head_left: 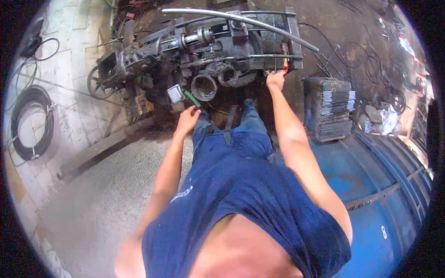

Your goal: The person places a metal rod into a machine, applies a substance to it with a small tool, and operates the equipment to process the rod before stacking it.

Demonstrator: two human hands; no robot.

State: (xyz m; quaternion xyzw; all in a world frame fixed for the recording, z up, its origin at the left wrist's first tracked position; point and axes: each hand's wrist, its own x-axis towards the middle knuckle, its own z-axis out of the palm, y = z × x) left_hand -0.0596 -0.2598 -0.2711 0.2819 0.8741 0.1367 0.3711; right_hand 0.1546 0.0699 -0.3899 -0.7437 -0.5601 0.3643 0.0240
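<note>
My left hand (187,119) reaches forward with its fingers drawn together at the lower end of a green strip (191,98). The strip's upper end meets a small grey box-like piece (176,94) in front of the machine. Beneath the right end of the dark, greasy machine (218,55), my right hand (276,80) is closed at the lower edge of the frame. A red and orange handle (285,65) stands just beside its fingers. What the right hand grips is too small to make out. Round pipe openings (204,88) face me between the hands.
A long bent metal tube (245,19) lies across the machine's top. To the right stands a dark block with stacked plates (329,107), beside a blue metal panel (366,180). Coiled black cable (31,123) lies at the left. A low ledge (106,143) edges the grey floor.
</note>
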